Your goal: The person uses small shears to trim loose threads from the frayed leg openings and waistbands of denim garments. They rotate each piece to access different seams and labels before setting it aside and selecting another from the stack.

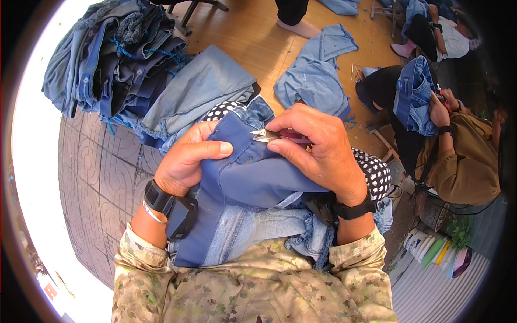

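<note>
Across my lap lies a pair of jeans (258, 185), with its plain blue inner cloth turned outward and faded, frayed denim below. My left hand (188, 153) pinches the edge of the blue cloth, thumb on top and fingers hidden beneath. In my right hand (326, 142) is a pair of thread snips (265, 136), with reddish handles mostly covered by my fingers. The pointed metal blades are parted and lie against the cloth, just right of my left thumb. Whether a thread sits between the blades is too small to tell.
A tall heap of folded jeans (126, 64) stands at the far left. Another denim garment (318, 70) lies on the wooden board (258, 32) ahead. To my right, a co-worker in a brown top (468, 156) handles jeans; another person sits farther back. Grey paving (97, 167) shows on the left.
</note>
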The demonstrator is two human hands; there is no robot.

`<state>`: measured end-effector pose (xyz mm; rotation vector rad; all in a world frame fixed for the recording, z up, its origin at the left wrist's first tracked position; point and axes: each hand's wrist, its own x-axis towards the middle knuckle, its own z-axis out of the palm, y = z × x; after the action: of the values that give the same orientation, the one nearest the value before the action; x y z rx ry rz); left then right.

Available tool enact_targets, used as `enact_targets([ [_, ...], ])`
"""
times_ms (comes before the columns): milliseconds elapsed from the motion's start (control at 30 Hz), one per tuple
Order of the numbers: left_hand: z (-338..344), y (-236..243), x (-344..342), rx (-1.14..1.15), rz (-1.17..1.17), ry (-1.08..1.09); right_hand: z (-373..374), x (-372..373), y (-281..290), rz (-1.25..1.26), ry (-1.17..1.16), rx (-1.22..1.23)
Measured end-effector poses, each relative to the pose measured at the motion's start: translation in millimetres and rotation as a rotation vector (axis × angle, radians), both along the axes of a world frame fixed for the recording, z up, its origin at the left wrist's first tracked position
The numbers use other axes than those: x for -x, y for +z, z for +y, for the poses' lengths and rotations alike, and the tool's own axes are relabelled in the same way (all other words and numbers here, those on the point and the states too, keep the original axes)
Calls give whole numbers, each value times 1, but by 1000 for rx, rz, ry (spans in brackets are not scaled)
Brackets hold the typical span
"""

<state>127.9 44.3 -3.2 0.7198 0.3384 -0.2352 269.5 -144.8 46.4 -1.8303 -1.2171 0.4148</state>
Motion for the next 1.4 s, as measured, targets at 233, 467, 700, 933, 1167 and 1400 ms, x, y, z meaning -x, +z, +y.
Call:
enact_targets([
  [233, 0, 0, -1, 7, -1, -3, -1, -2, 0, -87, 21, 5],
  [467, -1, -1, -2, 9, -2, -1, -2, -3, -3, -51, 12, 46],
  [700, 0, -1, 0, 7, 14, 15, -7, -4, -8, 618, -172, -174],
  [933, -1, 3, -1, -17, 1, -10, 1, 4, -4, 596, -173, -253],
  [1167, 0, 2, 1, -88, 18, -48, 12, 5, -24, 300, -88, -179],
  [1400, 0, 7, 2, -157, 10, -76, 1, -7, -20, 738, -429, -354],
])
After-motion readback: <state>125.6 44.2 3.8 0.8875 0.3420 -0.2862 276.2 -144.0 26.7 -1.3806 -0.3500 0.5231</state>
